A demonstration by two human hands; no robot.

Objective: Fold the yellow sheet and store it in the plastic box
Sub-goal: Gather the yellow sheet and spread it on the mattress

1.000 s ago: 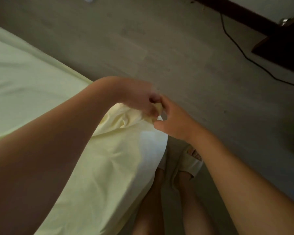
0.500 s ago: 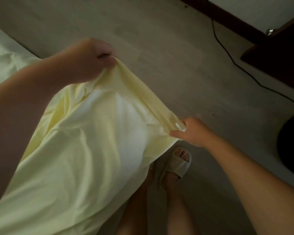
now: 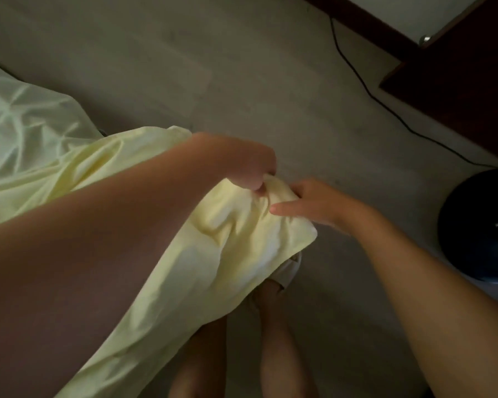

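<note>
The yellow sheet (image 3: 207,254) hangs in front of me, bunched, trailing left onto the bed. My left hand (image 3: 242,165) grips its top edge with curled fingers at mid-frame. My right hand (image 3: 308,202) is right beside it, thumb on top of the fabric and fingers under the same edge, holding it. The two hands nearly touch. No plastic box is in view.
Pale sheet-covered bed (image 3: 26,124) at the left. Grey floor (image 3: 213,67) ahead. A black cable (image 3: 385,107) runs across the floor to dark wooden furniture (image 3: 457,81) at top right. A dark round object (image 3: 480,225) sits at the right edge. My feet in pale slippers (image 3: 288,271) stand below.
Half a second ago my hands were spread apart, stretching the sheet's edge. Now they have come together again at mid-frame, with the fabric bunched between them.
</note>
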